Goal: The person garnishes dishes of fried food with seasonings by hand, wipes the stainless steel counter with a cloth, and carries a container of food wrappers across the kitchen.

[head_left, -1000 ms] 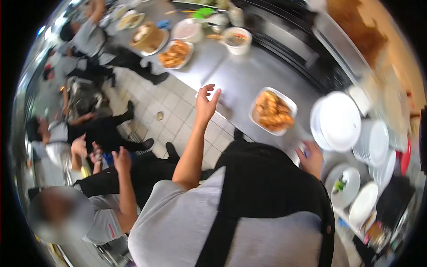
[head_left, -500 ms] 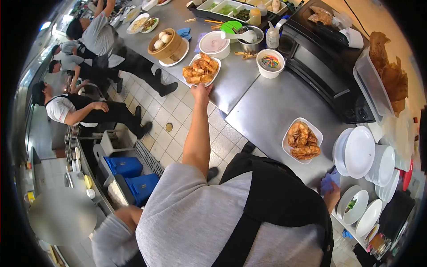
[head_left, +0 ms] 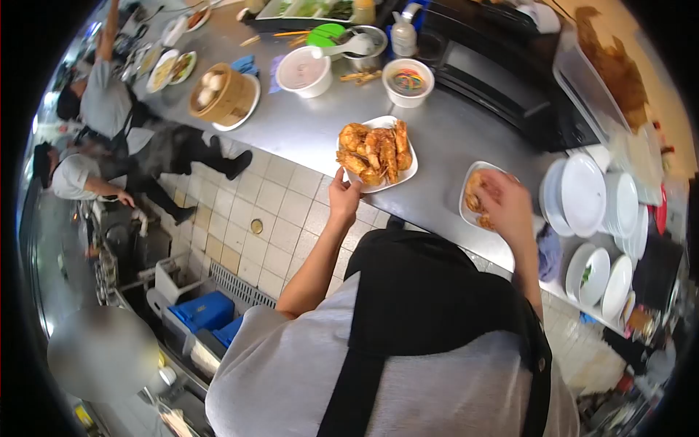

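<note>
My left hand (head_left: 344, 198) grips the near left rim of a white dish (head_left: 408, 166) heaped with fried pieces (head_left: 375, 149), at the steel counter's front edge. To the right, my right hand (head_left: 504, 204) reaches over a second white dish (head_left: 464, 191), its fingers bent down onto the fried food (head_left: 477, 197) there. The fingertips are partly hidden, and the hand covers much of that dish. A purple cloth (head_left: 548, 253) lies just right of my right forearm.
Stacked white plates (head_left: 585, 195) stand on the right. Along the back are a bamboo steamer (head_left: 227, 95), a tub of pink stuff (head_left: 304, 71), a tub of rubber bands (head_left: 408, 81) and a black appliance (head_left: 502, 80). Co-workers (head_left: 80, 171) stand at the left beyond the tiled floor.
The dish in my left hand has come right, closer to the other dish. My right hand has left the purple cloth and moved over the second dish. The person at the lower left is mostly out of view.
</note>
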Tool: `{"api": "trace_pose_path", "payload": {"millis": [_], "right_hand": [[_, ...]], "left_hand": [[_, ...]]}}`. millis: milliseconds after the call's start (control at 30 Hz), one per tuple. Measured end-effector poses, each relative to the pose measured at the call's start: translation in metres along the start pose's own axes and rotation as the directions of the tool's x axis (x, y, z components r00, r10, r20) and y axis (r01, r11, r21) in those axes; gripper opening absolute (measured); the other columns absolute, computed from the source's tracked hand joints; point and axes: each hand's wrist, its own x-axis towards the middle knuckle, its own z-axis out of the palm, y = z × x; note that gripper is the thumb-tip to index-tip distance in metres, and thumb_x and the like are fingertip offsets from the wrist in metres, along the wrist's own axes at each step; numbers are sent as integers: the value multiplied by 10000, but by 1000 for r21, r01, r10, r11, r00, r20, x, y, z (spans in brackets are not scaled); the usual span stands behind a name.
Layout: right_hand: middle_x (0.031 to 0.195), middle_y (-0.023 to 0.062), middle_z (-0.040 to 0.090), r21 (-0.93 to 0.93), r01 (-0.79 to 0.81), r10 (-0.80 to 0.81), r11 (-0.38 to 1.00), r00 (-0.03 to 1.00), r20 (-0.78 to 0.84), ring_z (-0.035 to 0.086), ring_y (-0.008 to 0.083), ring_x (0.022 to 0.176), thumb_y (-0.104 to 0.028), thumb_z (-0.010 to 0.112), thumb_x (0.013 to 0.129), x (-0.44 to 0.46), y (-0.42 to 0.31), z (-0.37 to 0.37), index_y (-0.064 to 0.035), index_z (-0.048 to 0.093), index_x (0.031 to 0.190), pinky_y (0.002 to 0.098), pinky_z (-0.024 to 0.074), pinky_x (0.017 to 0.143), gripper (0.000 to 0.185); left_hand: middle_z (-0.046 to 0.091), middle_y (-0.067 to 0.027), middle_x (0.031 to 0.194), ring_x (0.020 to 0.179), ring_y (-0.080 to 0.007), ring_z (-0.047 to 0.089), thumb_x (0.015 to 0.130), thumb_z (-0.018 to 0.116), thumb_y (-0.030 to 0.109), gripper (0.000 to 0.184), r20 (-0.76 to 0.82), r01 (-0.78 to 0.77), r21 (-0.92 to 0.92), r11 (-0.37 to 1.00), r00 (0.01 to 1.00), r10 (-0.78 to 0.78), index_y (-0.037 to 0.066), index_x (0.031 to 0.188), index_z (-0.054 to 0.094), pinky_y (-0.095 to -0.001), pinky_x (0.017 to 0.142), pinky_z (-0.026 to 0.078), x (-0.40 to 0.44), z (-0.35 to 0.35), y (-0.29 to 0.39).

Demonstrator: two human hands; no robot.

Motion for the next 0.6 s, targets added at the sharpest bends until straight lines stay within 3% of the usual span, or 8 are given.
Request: {"api": "trace_pose_path", "payload": {"millis": [33, 100, 167, 333, 367, 433, 533, 600], "right_hand": [[899, 183, 630, -75, 111, -108, 991, 993, 51, 639, 303, 830, -197, 738, 777, 16, -1, 17, -44, 627, 1146, 392, 501, 741, 415], [1045, 194, 612, -31, 47, -39, 998, 975, 219, 654, 319, 883, -245, 783, 738, 41, -17, 44, -44, 561, 1262, 362, 521, 809, 604], [1162, 203, 567, -199, 117, -79, 973, 979, 186, 611, 329, 1020, -340, 830, 663, 56, -18, 67, -26, 474, 1358, 391, 497, 883, 841], [1211, 222, 534, -439, 73, 39, 896, 970, 241, 510, 397, 1177, -409, 865, 576, 94, -2, 95, -7, 450, 1375, 434, 468, 945, 986], [1212, 222, 533, -463, 67, 64, 884, 963, 261, 498, 415, 1187, -410, 867, 568, 98, -1, 96, -11, 455, 1372, 445, 467, 948, 988], [1239, 219, 512, -513, 45, 133, 857, 943, 305, 503, 415, 1170, -395, 875, 561, 102, -3, 96, 1, 479, 1331, 508, 462, 936, 952], [1249, 218, 491, -529, 5, 172, 849, 943, 285, 500, 410, 1152, -365, 876, 558, 99, -3, 97, -12, 489, 1312, 550, 452, 930, 919], [1234, 218, 494, -473, -14, 134, 881, 966, 220, 496, 408, 1131, -333, 869, 555, 92, -2, 94, -39, 463, 1343, 530, 444, 940, 933]], "left_hand": [[670, -124, 956, 722, -150, 635, 826, 514, -49, 592, 43, 21, 38, 999, 999, -23, -1, 1403, 390, -272, 569, 509, -2, 13, -6], [670, -115, 961, 723, -139, 631, 822, 529, -37, 585, 57, 4, -53, 999, 998, -1, 22, 1389, 396, -259, 562, 488, -7, 43, -25], [668, -120, 955, 740, -141, 634, 820, 539, -30, 610, 167, -1, 43, 999, 986, -7, 25, 1405, 373, -265, 581, 500, -8, 61, -35], [645, -158, 977, 821, -197, 656, 858, 540, 116, 584, 174, 136, 200, 970, 970, -172, 10, 1400, 351, -287, 633, 532, 6, 65, -28], [639, -198, 1002, 901, -281, 640, 817, 575, 213, 619, 145, -61, 365, 929, 989, 7, -39, 1359, 415, -393, 785, 520, 21, 55, -35], [643, -227, 994, 943, -321, 640, 791, 610, 225, 556, 109, -311, 500, 809, 949, 297, -49, 1264, 510, -417, 854, 491, 22, 62, 6], [659, -238, 995, 965, -335, 649, 759, 660, 220, 473, 304, -565, 590, 577, 817, 489, -39, 1150, 598, -414, 842, 502, 42, 83, 47], [668, -231, 991, 942, -341, 658, 731, 695, 198, 456, 402, -606, 619, 500, 791, 460, -38, 1114, 621, -414, 825, 514, 61, 103, 53]]}}
